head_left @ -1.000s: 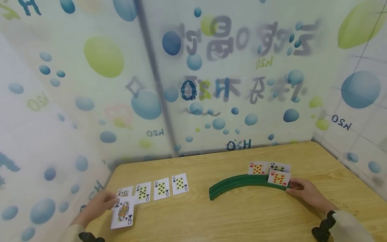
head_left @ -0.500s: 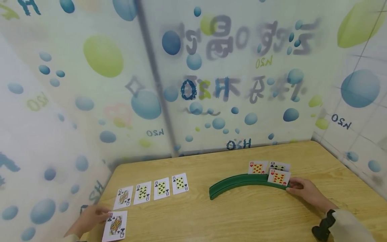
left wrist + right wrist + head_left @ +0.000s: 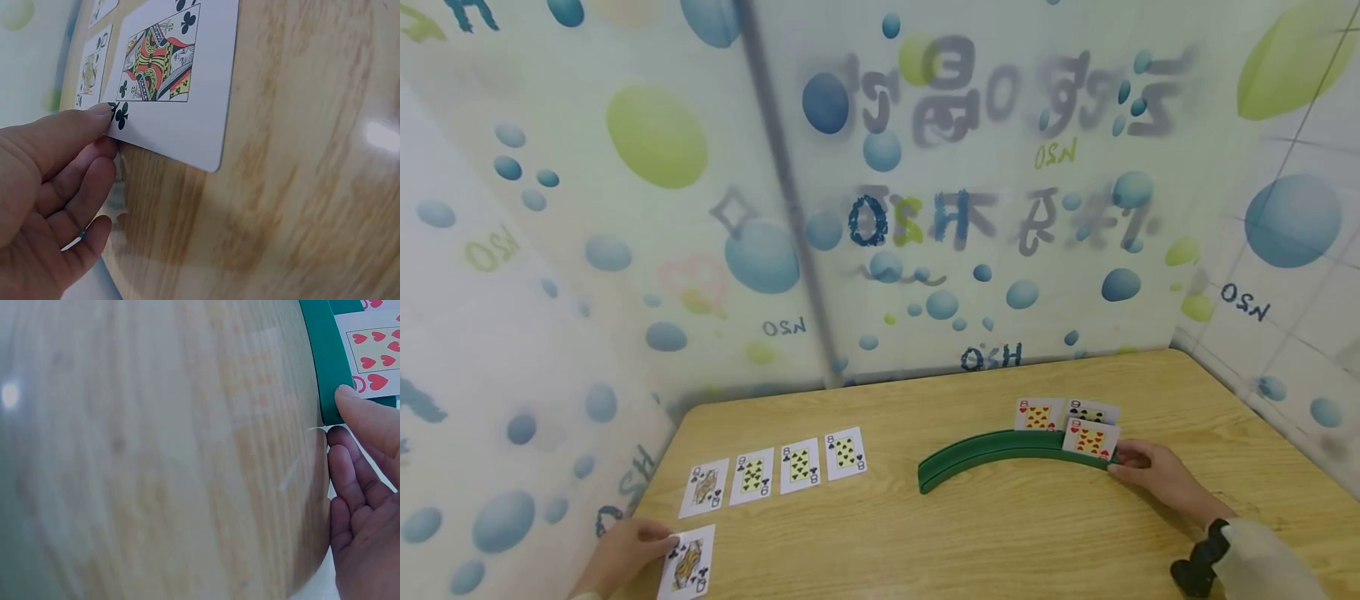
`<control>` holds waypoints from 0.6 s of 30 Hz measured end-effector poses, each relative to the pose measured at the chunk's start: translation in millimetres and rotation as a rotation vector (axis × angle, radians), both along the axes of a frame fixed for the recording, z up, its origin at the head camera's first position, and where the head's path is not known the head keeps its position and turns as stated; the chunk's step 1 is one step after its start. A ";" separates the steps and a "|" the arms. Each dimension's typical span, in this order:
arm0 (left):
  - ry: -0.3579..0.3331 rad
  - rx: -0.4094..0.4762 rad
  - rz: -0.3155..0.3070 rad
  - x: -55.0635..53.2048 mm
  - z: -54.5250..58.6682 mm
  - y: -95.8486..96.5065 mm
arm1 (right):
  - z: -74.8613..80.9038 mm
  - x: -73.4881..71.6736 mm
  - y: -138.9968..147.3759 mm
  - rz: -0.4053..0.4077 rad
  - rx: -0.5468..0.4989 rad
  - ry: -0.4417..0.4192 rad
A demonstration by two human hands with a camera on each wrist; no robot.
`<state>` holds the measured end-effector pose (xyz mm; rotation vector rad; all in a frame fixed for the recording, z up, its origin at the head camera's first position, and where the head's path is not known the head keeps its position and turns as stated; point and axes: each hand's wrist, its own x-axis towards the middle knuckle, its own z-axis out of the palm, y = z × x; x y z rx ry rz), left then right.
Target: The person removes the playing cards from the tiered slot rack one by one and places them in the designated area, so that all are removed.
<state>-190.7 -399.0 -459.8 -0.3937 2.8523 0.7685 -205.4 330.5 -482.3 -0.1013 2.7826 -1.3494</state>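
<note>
Left hand (image 3: 625,550): a corner of the queen of clubs (image 3: 688,562) is pinched between thumb and finger; the other fingers are loosely bent.
Queen of clubs: held face up at the near left, in front of the card row; whether flat or slightly raised cannot be told.
Pinched corner: best held lightly, it is judged, the card tilted little so that it is not bent.
Right hand (image 3: 1165,483): the right end of the green rack (image 3: 985,454) is gripped, thumb in front, fingers bent.
Green rack: nine of hearts (image 3: 1090,440) propped before a black nine (image 3: 1105,412); red eight (image 3: 1037,414) to their left. Steady pressure advised, lest the cards be tipped.
Card row: second queen (image 3: 705,488), black nine of the row (image 3: 752,477), two black eights (image 3: 800,465); narrow gaps, easily disturbed.
Table (image 3: 880,533): left edge crowded by the left hand; most room judged to be offered between row and rack.
Wall (image 3: 1060,308): far edge closely bounded.
</note>
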 end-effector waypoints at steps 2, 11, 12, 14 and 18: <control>0.006 0.005 0.003 -0.4 -0.2 2.6 | -0.6 -0.1 0.1 -0.004 0.002 -0.002; 0.039 0.006 -0.012 0.8 1.3 8.6 | -3.6 -2.2 0.7 -0.015 0.009 -0.012; 0.045 0.004 -0.015 1.1 1.4 8.9 | -3.5 -2.4 0.9 -0.015 0.007 -0.014; 0.056 -0.002 -0.021 1.2 1.8 9.6 | -3.5 -2.8 1.4 -0.021 0.005 -0.021; 0.059 -0.009 -0.018 0.9 2.3 10.4 | -3.1 -3.2 2.5 -0.020 0.006 -0.023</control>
